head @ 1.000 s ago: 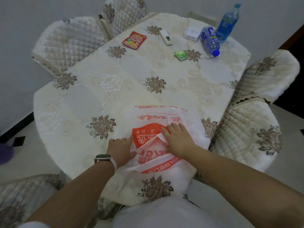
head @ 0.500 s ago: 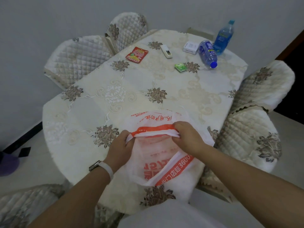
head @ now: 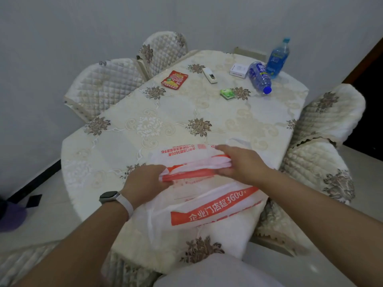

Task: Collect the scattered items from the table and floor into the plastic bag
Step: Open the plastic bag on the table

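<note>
A white plastic bag [head: 207, 206] with orange print lies at the near edge of the table [head: 165, 112]. My left hand [head: 145, 183] pinches the left end of its bunched top rim. My right hand [head: 242, 162] grips the right end of that rim. At the far side of the table lie a red snack packet [head: 174, 79], a white remote-like device [head: 209, 75], a small green packet [head: 227, 93], a white box [head: 238, 70], a blue-capped bottle on its side [head: 259, 76] and an upright blue bottle [head: 277, 59].
Quilted chairs stand around the table: two at the far left [head: 103, 85] [head: 163, 50], two at the right [head: 329, 112] [head: 317, 175], one at the near left [head: 20, 259]. A purple object [head: 10, 216] lies on the floor at the left.
Both hands went from pressing flat on the bag to gripping its top rim and pulling it apart and up; the bag's mouth has spread wider. The view has tilted up a little.
</note>
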A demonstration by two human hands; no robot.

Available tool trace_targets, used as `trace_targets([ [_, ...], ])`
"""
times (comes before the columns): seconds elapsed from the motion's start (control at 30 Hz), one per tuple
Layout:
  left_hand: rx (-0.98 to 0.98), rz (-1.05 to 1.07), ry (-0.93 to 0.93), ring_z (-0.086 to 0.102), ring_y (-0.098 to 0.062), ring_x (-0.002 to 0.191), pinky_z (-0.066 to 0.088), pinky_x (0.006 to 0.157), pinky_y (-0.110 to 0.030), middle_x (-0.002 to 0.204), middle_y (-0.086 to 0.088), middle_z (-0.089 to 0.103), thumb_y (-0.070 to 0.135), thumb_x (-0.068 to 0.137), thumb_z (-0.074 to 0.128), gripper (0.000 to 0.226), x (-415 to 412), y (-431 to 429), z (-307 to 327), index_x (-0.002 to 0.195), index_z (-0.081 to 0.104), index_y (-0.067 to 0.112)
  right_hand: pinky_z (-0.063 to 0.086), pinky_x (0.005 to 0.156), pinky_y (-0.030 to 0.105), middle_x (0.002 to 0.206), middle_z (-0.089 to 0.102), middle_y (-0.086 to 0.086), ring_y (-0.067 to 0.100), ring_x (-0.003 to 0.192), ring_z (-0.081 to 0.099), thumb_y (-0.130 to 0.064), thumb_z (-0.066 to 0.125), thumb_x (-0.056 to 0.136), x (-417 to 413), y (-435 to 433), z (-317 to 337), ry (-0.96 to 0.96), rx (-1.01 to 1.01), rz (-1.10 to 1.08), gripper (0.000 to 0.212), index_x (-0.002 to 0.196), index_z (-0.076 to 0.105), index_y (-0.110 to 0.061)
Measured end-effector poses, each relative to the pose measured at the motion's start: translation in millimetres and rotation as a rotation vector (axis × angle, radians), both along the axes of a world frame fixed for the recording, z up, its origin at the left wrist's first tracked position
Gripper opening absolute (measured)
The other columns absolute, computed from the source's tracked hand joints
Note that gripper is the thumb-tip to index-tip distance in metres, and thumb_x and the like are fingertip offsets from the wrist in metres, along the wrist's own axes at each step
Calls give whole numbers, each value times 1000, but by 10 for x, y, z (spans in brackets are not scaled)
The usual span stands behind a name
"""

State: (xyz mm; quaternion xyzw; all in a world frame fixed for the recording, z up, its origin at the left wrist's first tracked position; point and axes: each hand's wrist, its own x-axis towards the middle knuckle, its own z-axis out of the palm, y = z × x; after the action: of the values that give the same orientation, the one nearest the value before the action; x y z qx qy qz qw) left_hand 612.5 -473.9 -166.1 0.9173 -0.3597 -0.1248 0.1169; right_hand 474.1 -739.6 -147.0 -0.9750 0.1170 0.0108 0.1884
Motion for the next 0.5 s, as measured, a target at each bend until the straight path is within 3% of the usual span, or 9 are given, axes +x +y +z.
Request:
trace_targets([
  [0.07, -80, 4, 15, 63, -25, 84, 39, 65, -31, 79, 1, 60, 42, 90, 63, 24, 21, 55, -89, 70, 59, 31, 50, 80, 32, 119, 66, -7, 18, 108, 62, -61, 62, 82, -21, 7, -144, 113, -154, 100, 57, 131, 53, -34],
  [0.17, -315, 2, 93, 58, -18, 93, 45, 80, -31, 101, -1, 63, 35, 89, 63, 27, 37, 123, -198, 98, 74, 12, 42, 62, 31, 91, 56, -4, 23, 92, 60, -34, 56, 89, -48, 31, -321, 123, -184, 107, 15, 97, 63, -23],
  [0.23, -385, 57, 174, 56, -13, 95, 43, 83, -31, 107, 6, 63, 32, 91, 62, 23, 25, 141, -220, 104, 71, 16, 38, 60, 33, 85, 42, -2, 28, 81, 54, -21, 60, 84, -59, 35, -384, 18, -45, 77, 9, 84, 63, -13],
  [0.3, -413, 154, 242, 56, -19, 76, 40, 67, -32, 82, 3, 63, 37, 88, 55, 21, 1, 145, -209, 82, 62, 18, 40, 64, 37, 90, 43, 0, 29, 79, 50, -17, 58, 78, -36, 60, -362, -58, 112, 45, 10, 75, 58, -7],
  [0.4, -444, 274, 265, 56, -28, 70, 37, 60, -34, 72, -10, 58, 31, 95, 57, 32, -1, 129, -226, 77, 51, 5, 44, 67, 34, 95, 56, 2, 23, 86, 53, -6, 48, 83, 17, 159, -196, 3, 449, -147, 8, 86, 55, -3],
  [0.5, -494, 338, 263, 52, -23, 67, 36, 58, -32, 74, -11, 58, 30, 97, 56, 32, -8, 85, -185, 79, 51, 4, 35, 53, 26, 75, 59, 10, 18, 62, 47, 2, 46, 82, 53, 204, -111, 36, 594, -273, 10, 89, 51, -3],
])
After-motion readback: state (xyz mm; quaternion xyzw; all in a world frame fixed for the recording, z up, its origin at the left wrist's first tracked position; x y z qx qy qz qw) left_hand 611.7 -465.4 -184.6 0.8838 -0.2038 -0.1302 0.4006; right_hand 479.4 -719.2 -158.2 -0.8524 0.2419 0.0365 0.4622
